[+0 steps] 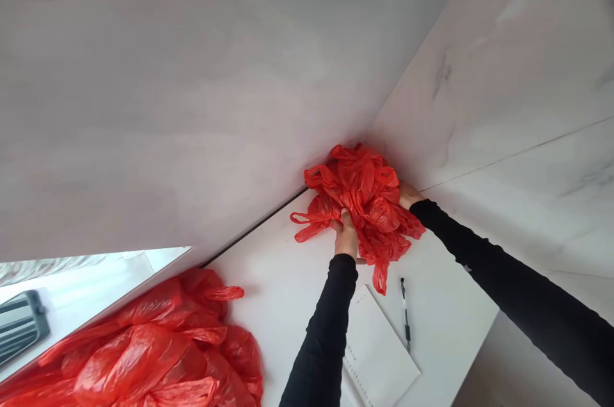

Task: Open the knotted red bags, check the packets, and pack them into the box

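Item one: a loose clump of crumpled red plastic carrier bags (369, 192), on the smooth white desktop (451, 304), in the corner where the pale upright panel (192, 106) meets the grey-veined marbled wall (518, 87); take it as clock centre. Your bare left hand (345, 242), at 7 o'clock, is partly closed, thumb laid over the near plastic, and has hold of it. Your bare right hand (409, 194), at 3 o'clock, reaches behind the clump; its fingers are hidden, so their grip cannot be told. Item two: a larger heap of shiny red plastic bags (158, 349), 8 o'clock, well apart and untouched. Items three and four: a white paper notepad (384, 349), 6 o'clock, and a slim black-and-white pen (406, 314), 5 o'clock. Status, by judgement: bunching of the clump seems done; its release is not yet made, loop handles stick out loose, and whether the heap is finished or pending cannot be told.
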A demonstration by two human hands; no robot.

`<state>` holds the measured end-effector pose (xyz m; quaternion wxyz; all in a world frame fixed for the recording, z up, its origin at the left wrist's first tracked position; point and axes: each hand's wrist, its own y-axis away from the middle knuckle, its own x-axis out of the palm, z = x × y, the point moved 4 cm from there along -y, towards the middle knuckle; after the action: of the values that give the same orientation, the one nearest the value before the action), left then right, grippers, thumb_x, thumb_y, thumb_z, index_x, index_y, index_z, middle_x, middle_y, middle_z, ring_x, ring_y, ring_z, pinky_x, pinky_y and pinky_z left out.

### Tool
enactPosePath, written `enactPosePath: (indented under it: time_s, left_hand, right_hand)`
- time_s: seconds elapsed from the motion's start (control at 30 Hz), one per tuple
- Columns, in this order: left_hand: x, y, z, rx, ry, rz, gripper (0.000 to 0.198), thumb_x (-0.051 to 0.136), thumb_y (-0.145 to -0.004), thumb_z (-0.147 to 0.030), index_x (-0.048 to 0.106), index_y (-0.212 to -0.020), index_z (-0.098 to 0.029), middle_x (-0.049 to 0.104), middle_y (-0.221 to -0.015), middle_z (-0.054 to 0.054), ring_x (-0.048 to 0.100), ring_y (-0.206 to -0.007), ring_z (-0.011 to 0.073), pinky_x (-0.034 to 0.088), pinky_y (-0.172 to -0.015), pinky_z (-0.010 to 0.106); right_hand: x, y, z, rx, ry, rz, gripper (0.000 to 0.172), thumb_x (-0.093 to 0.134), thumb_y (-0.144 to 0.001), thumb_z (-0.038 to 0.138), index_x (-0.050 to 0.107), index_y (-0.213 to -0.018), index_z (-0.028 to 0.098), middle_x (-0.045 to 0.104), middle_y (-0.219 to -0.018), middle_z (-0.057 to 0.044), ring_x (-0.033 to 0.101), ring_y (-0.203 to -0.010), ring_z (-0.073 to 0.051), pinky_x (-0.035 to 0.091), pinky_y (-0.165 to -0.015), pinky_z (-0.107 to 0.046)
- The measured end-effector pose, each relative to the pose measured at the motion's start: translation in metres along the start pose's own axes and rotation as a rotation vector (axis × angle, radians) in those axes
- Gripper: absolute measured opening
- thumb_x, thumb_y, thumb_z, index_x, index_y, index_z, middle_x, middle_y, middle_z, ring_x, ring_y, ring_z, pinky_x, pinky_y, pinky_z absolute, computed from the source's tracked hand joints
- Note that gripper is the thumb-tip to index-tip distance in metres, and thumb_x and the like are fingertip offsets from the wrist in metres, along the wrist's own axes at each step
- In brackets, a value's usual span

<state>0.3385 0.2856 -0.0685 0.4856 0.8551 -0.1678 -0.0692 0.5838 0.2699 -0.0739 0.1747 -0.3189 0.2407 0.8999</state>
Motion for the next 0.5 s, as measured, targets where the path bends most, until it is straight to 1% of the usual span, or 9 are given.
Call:
enactPosePath:
  time_s: [0.07, 0.13, 0.2, 0.27, 0.3, 0.37, 0.4, 0.43, 0.5]
  left_hand:
    - [-0.009, 0.011, -0.002, 0.058, -0.106, -0.044, 0.053, 0.061, -0.096, -0.046, 0.052, -0.142, -0.022, 0.053, -0.145, 0.013, 0.057, -0.125, 0.0305, 0.049, -0.103, 0.056]
    - [-0.02, 0.023, -0.004, 0.148, -0.197, -0.073, 0.05, 0.062, -0.095, -0.046, 0.056, -0.138, -0.022, 0.056, -0.142, 0.013, 0.057, -0.126, 0.0299, 0.046, -0.105, 0.056]
    - [-0.033, 0.037, -0.001, 0.251, -0.252, -0.084, 0.047, 0.063, -0.094, -0.045, 0.059, -0.134, -0.021, 0.062, -0.134, 0.012, 0.06, -0.122, 0.0286, 0.045, -0.106, 0.055]
    - [-0.048, 0.054, 0.014, 0.348, -0.26, -0.085, 0.042, 0.06, -0.096, -0.043, 0.06, -0.133, -0.022, 0.068, -0.124, 0.01, 0.065, -0.114, 0.0257, 0.049, -0.102, 0.05]
    - [-0.057, 0.064, 0.027, 0.388, -0.25, -0.09, 0.04, 0.057, -0.097, -0.042, 0.06, -0.133, -0.024, 0.07, -0.12, 0.009, 0.067, -0.11, 0.0244, 0.052, -0.098, 0.045]
    - [-0.074, 0.085, 0.065, 0.442, -0.219, -0.128, 0.037, 0.051, -0.098, -0.041, 0.059, -0.132, -0.026, 0.072, -0.116, 0.008, 0.069, -0.109, 0.0232, 0.057, -0.087, 0.037]
    - [-0.084, 0.096, 0.088, 0.455, -0.207, -0.167, 0.036, 0.049, -0.098, -0.041, 0.06, -0.129, -0.026, 0.072, -0.116, 0.008, 0.068, -0.111, 0.0237, 0.057, -0.085, 0.035]
    - [-0.092, 0.106, 0.114, 0.46, -0.202, -0.21, 0.035, 0.049, -0.098, -0.041, 0.06, -0.128, -0.025, 0.072, -0.117, 0.009, 0.067, -0.114, 0.0246, 0.057, -0.086, 0.035]
    - [-0.106, 0.122, 0.17, 0.463, -0.202, -0.283, 0.032, 0.05, -0.098, -0.041, 0.062, -0.122, -0.024, 0.07, -0.123, 0.012, 0.065, -0.119, 0.0272, 0.057, -0.089, 0.039]
  right_hand:
    - [-0.013, 0.011, 0.003, 0.035, 0.06, -0.054, 0.028, 0.061, -0.1, 0.038, 0.065, -0.122, 0.022, 0.064, -0.127, -0.008, 0.065, -0.107, -0.022, 0.056, -0.092, -0.041]
    - [-0.027, 0.03, 0.006, 0.047, 0.099, -0.139, 0.032, 0.062, -0.099, 0.039, 0.063, -0.125, 0.021, 0.063, -0.129, -0.009, 0.064, -0.112, -0.024, 0.054, -0.096, -0.046]
    - [-0.037, 0.06, 0.005, 0.026, 0.117, -0.245, 0.035, 0.06, -0.1, 0.041, 0.062, -0.128, 0.021, 0.06, -0.136, -0.01, 0.06, -0.119, -0.026, 0.05, -0.103, -0.051]
    - [-0.036, 0.101, -0.004, 0.002, 0.123, -0.361, 0.035, 0.054, -0.102, 0.042, 0.06, -0.133, 0.025, 0.055, -0.146, -0.011, 0.054, -0.129, -0.026, 0.042, -0.112, -0.052]
    - [-0.03, 0.124, -0.013, -0.005, 0.124, -0.41, 0.037, 0.052, -0.103, 0.041, 0.058, -0.136, 0.026, 0.053, -0.148, -0.011, 0.052, -0.133, -0.025, 0.038, -0.116, -0.051]
    - [-0.008, 0.171, -0.039, 0.002, 0.122, -0.471, 0.044, 0.049, -0.102, 0.04, 0.052, -0.142, 0.023, 0.053, -0.15, -0.011, 0.048, -0.139, -0.025, 0.032, -0.12, -0.048]
    - [0.007, 0.193, -0.055, 0.013, 0.119, -0.479, 0.047, 0.048, -0.101, 0.041, 0.05, -0.144, 0.022, 0.054, -0.149, -0.012, 0.048, -0.139, -0.025, 0.033, -0.12, -0.048]
    - [0.024, 0.213, -0.072, 0.027, 0.117, -0.484, 0.049, 0.046, -0.101, 0.043, 0.049, -0.145, 0.02, 0.054, -0.149, -0.013, 0.048, -0.14, -0.026, 0.034, -0.12, -0.05]
    - [0.056, 0.246, -0.105, 0.052, 0.12, -0.488, 0.051, 0.042, -0.102, 0.045, 0.048, -0.146, 0.019, 0.053, -0.149, -0.015, 0.048, -0.14, -0.029, 0.037, -0.117, -0.054]
